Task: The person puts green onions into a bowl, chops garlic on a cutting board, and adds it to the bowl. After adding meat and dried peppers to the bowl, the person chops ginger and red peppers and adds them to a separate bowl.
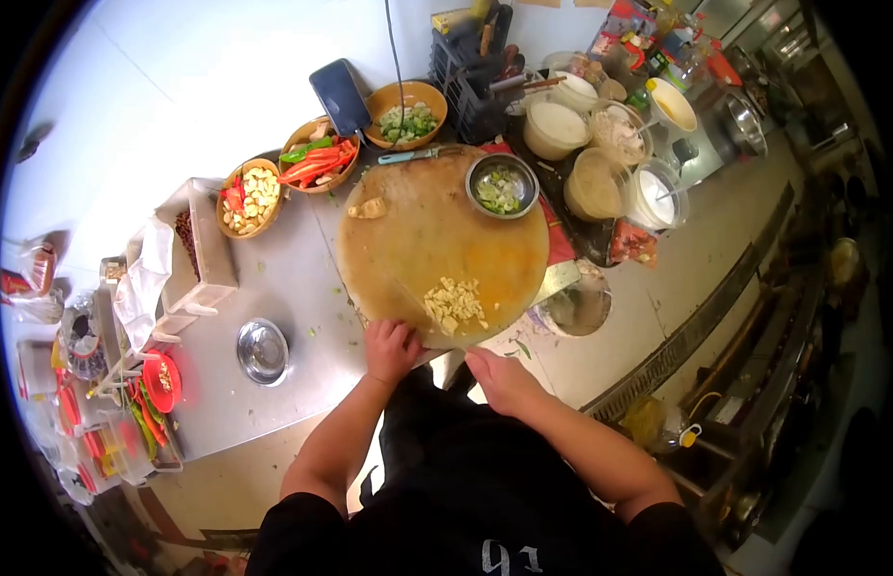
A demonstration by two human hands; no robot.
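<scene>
My left hand (393, 349) rests at the near left edge of a round chopping board (417, 245), its fingers curled together. Whatever is under those fingers, if anything, is hidden. Just off the near edge, my right hand (504, 380) is closed, thumb on top; I cannot make out what it grips. Pale chopped pieces (454, 304) lie in a pile on the board, ahead of both hands. Farther back are a knobbly piece of ginger (368, 208), a knife with a light blue handle (408, 156) and a metal bowl (502, 186) of chopped green onion.
Behind the board stand bowls of garlic cloves (259, 202), sliced peppers (318, 165) and chopped greens (406, 123), plus a phone (340, 96). A metal bowl (263, 351) sits left on the steel table. Tubs of seasoning (558, 127) crowd the right; a bucket (576, 305) stands below.
</scene>
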